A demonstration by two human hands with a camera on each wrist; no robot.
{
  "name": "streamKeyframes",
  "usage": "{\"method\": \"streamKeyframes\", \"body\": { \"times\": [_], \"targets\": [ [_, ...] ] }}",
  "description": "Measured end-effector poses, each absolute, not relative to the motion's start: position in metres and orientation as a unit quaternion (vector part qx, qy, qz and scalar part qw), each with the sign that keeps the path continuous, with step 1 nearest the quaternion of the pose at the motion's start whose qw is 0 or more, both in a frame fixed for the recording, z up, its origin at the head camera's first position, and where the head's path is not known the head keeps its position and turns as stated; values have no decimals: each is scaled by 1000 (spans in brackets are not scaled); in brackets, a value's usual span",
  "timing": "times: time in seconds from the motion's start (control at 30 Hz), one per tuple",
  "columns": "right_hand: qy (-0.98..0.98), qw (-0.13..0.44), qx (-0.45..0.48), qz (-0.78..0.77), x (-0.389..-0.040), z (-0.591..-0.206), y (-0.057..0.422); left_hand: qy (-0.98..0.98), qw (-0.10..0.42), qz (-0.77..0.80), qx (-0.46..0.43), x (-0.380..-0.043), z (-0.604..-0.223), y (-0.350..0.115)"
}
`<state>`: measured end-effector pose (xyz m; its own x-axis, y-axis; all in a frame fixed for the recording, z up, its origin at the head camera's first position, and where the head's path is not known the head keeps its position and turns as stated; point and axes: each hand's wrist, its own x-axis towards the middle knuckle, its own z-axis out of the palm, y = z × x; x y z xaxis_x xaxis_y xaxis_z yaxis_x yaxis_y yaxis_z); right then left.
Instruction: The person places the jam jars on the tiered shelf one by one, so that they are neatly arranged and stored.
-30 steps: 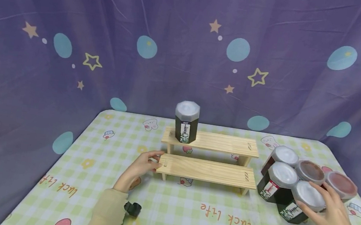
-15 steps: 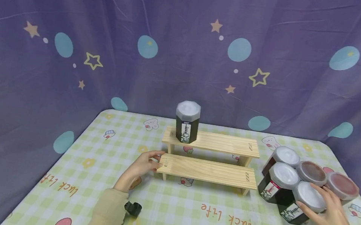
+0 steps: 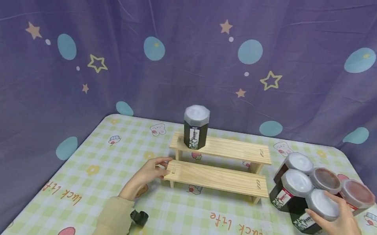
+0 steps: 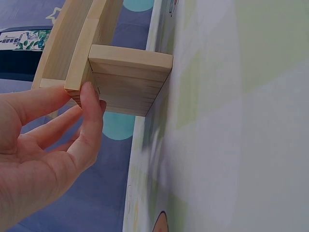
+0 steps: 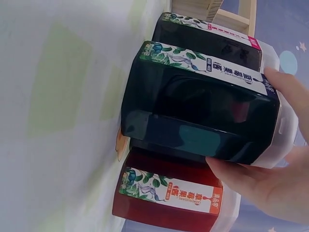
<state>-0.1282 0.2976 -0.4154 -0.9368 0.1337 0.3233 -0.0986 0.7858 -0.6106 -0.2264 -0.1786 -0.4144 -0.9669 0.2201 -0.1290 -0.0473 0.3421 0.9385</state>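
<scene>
At the left end of the lower wooden shelf board (image 3: pixel 218 178), my left hand (image 3: pixel 148 172) pinches the corner between thumb and fingers; the left wrist view shows this grip (image 4: pixel 63 130) close up. My right hand (image 3: pixel 342 225) holds a dark jam jar (image 3: pixel 309 218) by its upper part, just under the white lid (image 3: pixel 323 204). In the right wrist view, its fingers and thumb lie on opposite sides of that jar (image 5: pixel 198 101). The jar stands upright on the tablecloth, at the front of a group of jars.
Another dark jar (image 3: pixel 195 130) stands on the left of the upper shelf board (image 3: pixel 234 149). Near the held jar are a red-labelled dark jar (image 3: pixel 289 194), a rear jar (image 3: pixel 295 163), a brown-topped jar (image 3: pixel 325 180) and a reddish jar (image 3: pixel 358 194). A purple curtain (image 3: pixel 178 84) hangs behind.
My right hand has shifted slightly, its fingers settling lower behind the jar's lid. The jar stays in place. My left hand keeps its pinch on the lower shelf board.
</scene>
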Motion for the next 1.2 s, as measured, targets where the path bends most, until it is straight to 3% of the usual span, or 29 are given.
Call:
{"method": "streamKeyframes", "body": {
  "times": [0.6, 1.2],
  "targets": [
    [-919, 147, -82, 355, -127, -418, 300, 813, 98, 572, 41, -231, -428, -179],
    [-902, 220, -115, 354, -119, -407, 285, 811, 117, 571, 54, -222, -409, -177]
  ]
}}
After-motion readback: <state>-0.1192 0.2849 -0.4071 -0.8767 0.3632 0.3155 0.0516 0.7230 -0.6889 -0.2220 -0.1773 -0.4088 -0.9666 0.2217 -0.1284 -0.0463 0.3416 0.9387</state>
